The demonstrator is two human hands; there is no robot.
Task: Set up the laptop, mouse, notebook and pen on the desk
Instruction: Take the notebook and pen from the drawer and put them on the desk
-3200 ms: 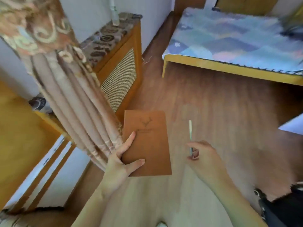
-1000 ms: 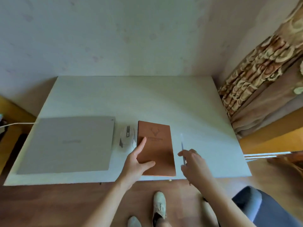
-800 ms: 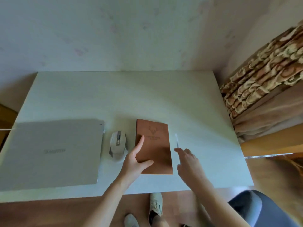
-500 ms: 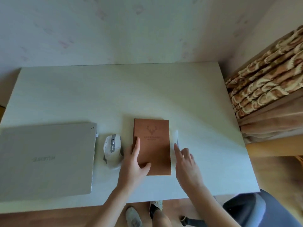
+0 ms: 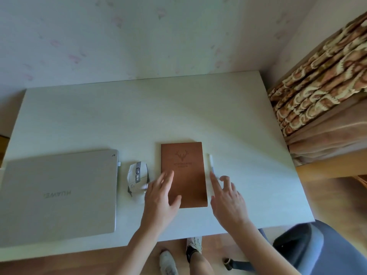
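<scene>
A brown notebook (image 5: pixel 186 167) with a deer emblem lies flat on the white desk (image 5: pixel 139 116). My left hand (image 5: pixel 160 197) hovers over its lower left corner with fingers spread, holding nothing. A thin white pen (image 5: pixel 211 163) lies along the notebook's right edge. My right hand (image 5: pixel 228 197) is open, its forefinger tip at the pen's near end. A white mouse (image 5: pixel 137 176) sits left of the notebook. The closed silver laptop (image 5: pixel 57 193) lies at the desk's left.
The desk stands against a pale wall. A patterned brown curtain (image 5: pixel 321 90) hangs at the right. A grey-blue chair (image 5: pixel 317 249) is at the lower right, partly under the desk edge. My feet (image 5: pixel 178 257) stand on the wooden floor below.
I carried the notebook and pen from the room to the desk and laid them down right of the mouse. Both hands have since let go and opened.
</scene>
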